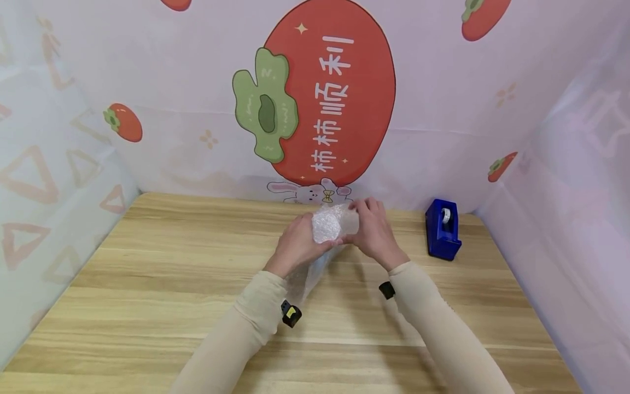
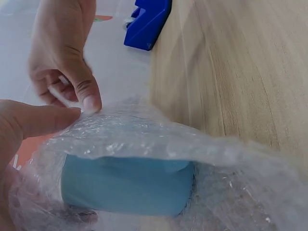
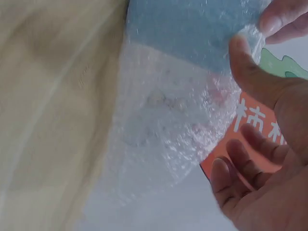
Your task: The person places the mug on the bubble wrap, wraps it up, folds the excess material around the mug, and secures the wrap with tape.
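Pale printed cloth with outlined triangles stands along the left edge of the wooden table. Next, a black wrist camera with a yellow mark sits below the cuff of the left cream sleeve. Left hand is over the middle of the table, toward the far edge; thumb and fingers are clamped on clear bubble wrap. Behind, past the far edge, hangs a print of a large red persimmon with white lettering. Bubble wrap is gathered between both hands, its lower part trailing toward the near edge; contact with the table cannot be determined. Inside the wrap is a light-blue object, its side exposed through an opening; its exact kind cannot be told. Right hand pinches the wrap's edge, thumb close to the left thumb; several fingers are bent and clear of the film. Blue tape dispenser, fitted with a white roll of tape, stands near the far right corner, apart from the right hand.
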Available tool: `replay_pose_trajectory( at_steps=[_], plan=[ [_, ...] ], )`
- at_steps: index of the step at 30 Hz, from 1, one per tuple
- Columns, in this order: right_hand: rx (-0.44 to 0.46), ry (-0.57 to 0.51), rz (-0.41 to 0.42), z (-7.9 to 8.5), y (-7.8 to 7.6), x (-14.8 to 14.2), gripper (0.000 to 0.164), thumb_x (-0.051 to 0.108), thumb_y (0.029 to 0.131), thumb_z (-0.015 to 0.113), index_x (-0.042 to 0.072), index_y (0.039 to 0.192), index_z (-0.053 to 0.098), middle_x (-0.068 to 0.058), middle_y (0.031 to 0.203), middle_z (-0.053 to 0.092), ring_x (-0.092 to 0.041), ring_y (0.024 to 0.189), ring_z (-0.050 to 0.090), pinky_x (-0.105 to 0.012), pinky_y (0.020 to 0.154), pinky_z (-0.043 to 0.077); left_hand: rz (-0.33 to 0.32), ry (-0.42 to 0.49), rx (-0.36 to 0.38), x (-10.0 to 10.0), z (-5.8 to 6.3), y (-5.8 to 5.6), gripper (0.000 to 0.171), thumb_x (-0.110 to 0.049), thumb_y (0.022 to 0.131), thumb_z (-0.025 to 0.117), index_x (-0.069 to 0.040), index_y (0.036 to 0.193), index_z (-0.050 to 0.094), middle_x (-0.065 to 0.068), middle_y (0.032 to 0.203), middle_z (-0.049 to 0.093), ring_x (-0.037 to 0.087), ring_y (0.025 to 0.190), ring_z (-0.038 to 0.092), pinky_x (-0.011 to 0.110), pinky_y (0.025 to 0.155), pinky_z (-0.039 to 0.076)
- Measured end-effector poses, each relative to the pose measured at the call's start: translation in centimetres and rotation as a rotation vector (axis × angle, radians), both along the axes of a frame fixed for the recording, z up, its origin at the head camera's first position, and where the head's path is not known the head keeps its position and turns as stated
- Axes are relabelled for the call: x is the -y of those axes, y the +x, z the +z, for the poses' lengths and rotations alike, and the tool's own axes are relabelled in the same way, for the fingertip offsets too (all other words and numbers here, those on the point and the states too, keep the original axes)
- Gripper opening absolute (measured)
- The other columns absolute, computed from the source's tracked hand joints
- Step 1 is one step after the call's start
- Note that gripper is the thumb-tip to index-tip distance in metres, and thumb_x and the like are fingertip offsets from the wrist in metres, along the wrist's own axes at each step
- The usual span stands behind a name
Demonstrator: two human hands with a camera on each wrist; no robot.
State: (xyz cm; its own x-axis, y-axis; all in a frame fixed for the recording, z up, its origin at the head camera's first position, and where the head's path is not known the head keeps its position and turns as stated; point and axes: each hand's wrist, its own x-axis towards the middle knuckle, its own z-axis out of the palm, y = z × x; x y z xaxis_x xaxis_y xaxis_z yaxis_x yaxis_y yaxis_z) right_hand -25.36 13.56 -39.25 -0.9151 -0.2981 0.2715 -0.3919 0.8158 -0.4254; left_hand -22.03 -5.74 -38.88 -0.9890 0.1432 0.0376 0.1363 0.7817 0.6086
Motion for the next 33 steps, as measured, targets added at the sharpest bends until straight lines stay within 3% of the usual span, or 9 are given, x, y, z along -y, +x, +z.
replay_pose_trajectory(
  at_steps=[3,5,9,13,17,23,28,33],
  plan=[
    [-0.113,0.129,0.143,0.6,-0.8,0.1,0.097,0.032,0.062,0.099,0.006,0.143,0.052,-0.015,0.141,0.049,-0.035,0.132,0.037,-0.053,0.107,0.038,-0.013,-0.022,0.015,0.2,0.2,-0.2,0.08,-0.04,0.082,0.084,0.002,0.14,0.05,0.017,0.131,0.06,0.033,0.115,0.058,0.049,0.1,0.05],
    [-0.127,0.205,0.235,1.1,-1.4,0.1,0.101,0.033,0.064,0.097,0.008,0.149,0.048,-0.014,0.15,0.046,-0.036,0.141,0.032,-0.058,0.112,0.032,-0.038,-0.039,0.02,0.4,0.3,-0.4,0.079,-0.04,0.082,0.084,0.001,0.14,0.05,0.016,0.132,0.06,0.033,0.116,0.057,0.048,0.102,0.048],
    [-0.018,0.28,0.36,1.8,-2.2,0.3,0.095,0.031,0.072,0.093,0.008,0.152,0.047,-0.013,0.156,0.043,-0.037,0.15,0.024,-0.061,0.116,0.023,-0.103,-0.117,0.007,0.8,0.5,-0.9,0.079,-0.042,0.083,0.083,-0.002,0.142,0.051,0.015,0.138,0.059,0.033,0.123,0.053,0.047,0.11,0.039],
    [0.092,0.287,0.409,1.9,-2.7,0.5,0.09,0.027,0.075,0.091,0.007,0.151,0.048,-0.011,0.156,0.045,-0.037,0.151,0.021,-0.058,0.119,0.019,-0.115,-0.197,0.017,1.3,0.7,-1.4,0.086,-0.049,0.082,0.081,-0.005,0.149,0.05,0.017,0.146,0.049,0.038,0.13,0.041,0.052,0.109,0.037],
    [0.137,0.267,0.412,1.9,-3.0,0.7,0.084,0.027,0.075,0.092,0.006,0.147,0.053,-0.01,0.15,0.052,-0.036,0.149,0.028,-0.056,0.12,0.02,-0.103,-0.183,0.041,1.8,0.8,-1.7,0.09,-0.05,0.079,0.084,-0.01,0.151,0.049,0.019,0.143,0.043,0.038,0.128,0.036,0.055,0.105,0.041],
    [0.161,0.24,0.353,1.5,-2.6,0.6,0.077,0.031,0.075,0.091,0.006,0.141,0.059,-0.011,0.14,0.059,-0.034,0.137,0.043,-0.053,0.117,0.028,-0.126,-0.155,0.069,1.9,1.1,-1.9,0.089,-0.045,0.08,0.085,-0.009,0.152,0.047,0.015,0.145,0.042,0.036,0.131,0.036,0.056,0.11,0.036],
    [0.127,0.204,0.3,0.9,-1.9,0.6,0.077,0.037,0.073,0.092,0.005,0.136,0.063,-0.01,0.13,0.063,-0.03,0.12,0.054,-0.048,0.108,0.043,-0.157,-0.164,0.063,1.8,1.3,-2.0,0.087,-0.04,0.08,0.085,-0.006,0.151,0.048,0.015,0.15,0.043,0.035,0.138,0.036,0.056,0.115,0.029],
    [0.075,0.194,0.26,0.5,-1.2,0.6,0.075,0.036,0.072,0.093,0.002,0.132,0.065,-0.011,0.124,0.066,-0.03,0.115,0.056,-0.047,0.104,0.046,-0.226,-0.175,0.032,1.8,1.3,-2.2,0.083,-0.038,0.081,0.083,-0.003,0.149,0.049,0.015,0.153,0.043,0.032,0.138,0.04,0.054,0.115,0.031]
  ],
)
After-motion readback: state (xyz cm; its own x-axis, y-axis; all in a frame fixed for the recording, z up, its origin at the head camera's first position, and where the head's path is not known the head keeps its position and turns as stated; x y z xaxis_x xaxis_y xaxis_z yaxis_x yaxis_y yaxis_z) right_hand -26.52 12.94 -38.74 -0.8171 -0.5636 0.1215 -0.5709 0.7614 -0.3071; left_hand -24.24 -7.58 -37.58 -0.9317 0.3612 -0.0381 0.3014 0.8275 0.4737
